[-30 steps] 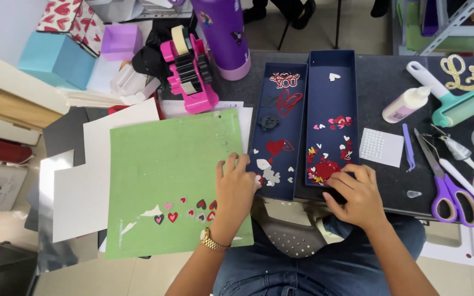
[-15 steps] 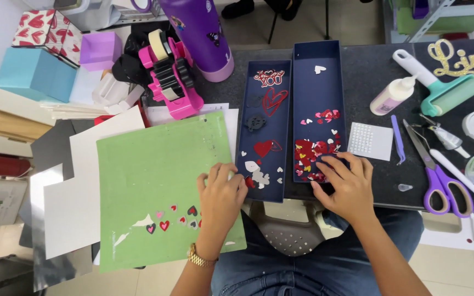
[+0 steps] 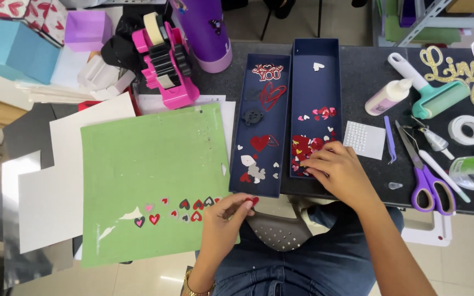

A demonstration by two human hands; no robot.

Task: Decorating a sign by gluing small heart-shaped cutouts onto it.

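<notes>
- We find the left hand (image 3: 227,219) pinched on a small red paper heart cutout (image 3: 254,201), held at the lower right corner of the green cutting mat (image 3: 149,164), just below the near end of the left dark blue shallow tray (image 3: 248,131).
- We find the right hand (image 3: 338,171) resting fingers-down on the pile of red and pink heart cutouts (image 3: 306,149) in the right dark blue shallow tray (image 3: 319,93); whether it grips one, we cannot tell.
- Both trays lie side by side on the dark counter (image 3: 368,71), long axes running away from the person.
- The held heart lies left of and nearer than the pile; the left tray's near end is the closest tray space to the left hand.
- A row of small hearts (image 3: 185,207) remains on the mat, just left of the left hand.
- Purple-handled scissors (image 3: 426,175) lie well right, untouched.
</notes>
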